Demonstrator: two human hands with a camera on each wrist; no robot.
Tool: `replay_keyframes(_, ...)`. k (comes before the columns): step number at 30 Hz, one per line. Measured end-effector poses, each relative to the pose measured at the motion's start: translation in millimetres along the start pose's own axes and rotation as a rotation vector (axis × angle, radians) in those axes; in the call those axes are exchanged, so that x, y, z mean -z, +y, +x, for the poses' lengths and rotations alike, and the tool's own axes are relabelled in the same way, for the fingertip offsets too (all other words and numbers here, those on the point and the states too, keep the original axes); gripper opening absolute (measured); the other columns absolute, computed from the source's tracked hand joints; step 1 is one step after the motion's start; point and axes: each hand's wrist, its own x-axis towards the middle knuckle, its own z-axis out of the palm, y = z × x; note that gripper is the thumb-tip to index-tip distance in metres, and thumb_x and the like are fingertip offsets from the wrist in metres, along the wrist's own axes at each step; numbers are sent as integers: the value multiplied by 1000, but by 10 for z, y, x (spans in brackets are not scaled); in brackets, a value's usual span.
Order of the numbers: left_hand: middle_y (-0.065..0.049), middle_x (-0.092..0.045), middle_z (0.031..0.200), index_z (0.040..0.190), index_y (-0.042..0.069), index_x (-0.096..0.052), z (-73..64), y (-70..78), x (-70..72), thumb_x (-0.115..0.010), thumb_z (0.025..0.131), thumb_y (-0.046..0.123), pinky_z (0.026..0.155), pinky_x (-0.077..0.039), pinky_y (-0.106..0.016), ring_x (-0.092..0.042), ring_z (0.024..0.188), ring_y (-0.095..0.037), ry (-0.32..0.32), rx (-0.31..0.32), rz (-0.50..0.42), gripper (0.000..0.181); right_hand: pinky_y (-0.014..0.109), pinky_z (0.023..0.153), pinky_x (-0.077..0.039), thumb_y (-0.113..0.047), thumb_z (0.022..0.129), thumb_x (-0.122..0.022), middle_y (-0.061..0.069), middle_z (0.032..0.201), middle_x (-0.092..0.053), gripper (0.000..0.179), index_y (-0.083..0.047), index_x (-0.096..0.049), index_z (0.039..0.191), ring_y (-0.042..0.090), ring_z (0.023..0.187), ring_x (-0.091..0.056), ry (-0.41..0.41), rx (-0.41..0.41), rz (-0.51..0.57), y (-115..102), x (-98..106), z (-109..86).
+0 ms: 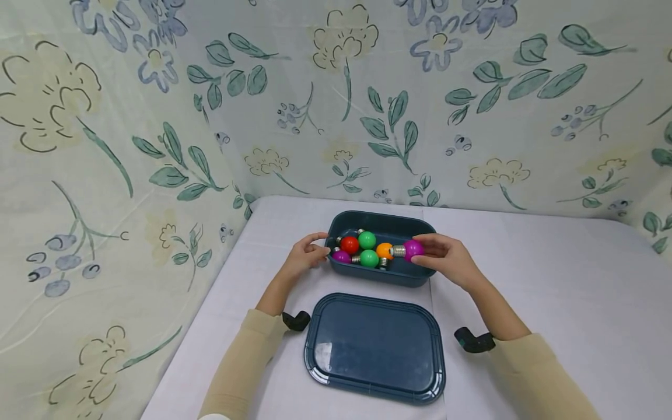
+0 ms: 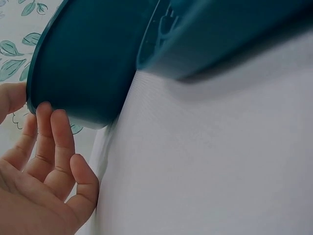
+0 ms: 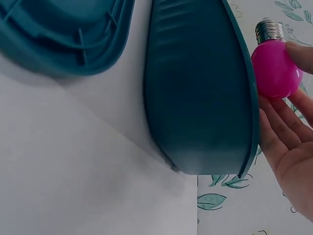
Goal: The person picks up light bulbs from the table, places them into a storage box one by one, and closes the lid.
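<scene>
A dark blue plastic box [image 1: 378,277] stands on the table with several coloured light bulbs inside. My left hand [image 1: 306,254] pinches the box's left rim, thumb over the edge and fingertips against the outer wall in the left wrist view. Over the box's right end, my right hand [image 1: 443,256] holds a magenta light bulb [image 3: 277,68] by its round glass, its metal screw base pointing left in the head view. Below it in the box lie a red bulb [image 1: 349,245], an orange bulb [image 1: 384,250], a purple bulb [image 1: 342,256] and two green bulbs [image 1: 367,240], mostly toward the left half.
A dark blue lid [image 1: 375,347] lies flat on the white tablecloth [image 1: 551,280], between the box and the person. Both forearms flank it. Black wrist cameras [image 1: 474,340] stick out by the sleeves. A flower-patterned cloth [image 1: 336,116] hangs behind the table.
</scene>
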Motion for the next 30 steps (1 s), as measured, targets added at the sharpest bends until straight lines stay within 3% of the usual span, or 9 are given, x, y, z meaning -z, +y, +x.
replay_keyframes(9,-24,-64,94,141,3,-49,-13,48,19,-66,94,14,68,-44,-33,-55,98,-51,-40,16,-20,51,28,82,-53,-19,88,-74,21,121,-61,48,-1,-58,129,34,108,-61,-59,40,35,-45,-154,75)
replay_keyframes(16,-10,-64,82,138,-4,-48,-196,298,-17,-62,94,7,68,-44,-33,-53,97,-53,-51,2,-6,47,34,83,-54,-22,86,-77,18,117,-63,47,-2,-60,126,31,104,-62,-81,18,-24,-48,-236,99)
replay_keyframes(30,-12,-65,84,139,-2,-48,-211,329,-12,-63,94,9,70,-45,-34,-53,99,-53,-44,11,6,48,46,89,-50,-20,86,-75,21,117,-63,43,2,-62,120,33,102,-61,-120,-48,-188,-134,-323,224)
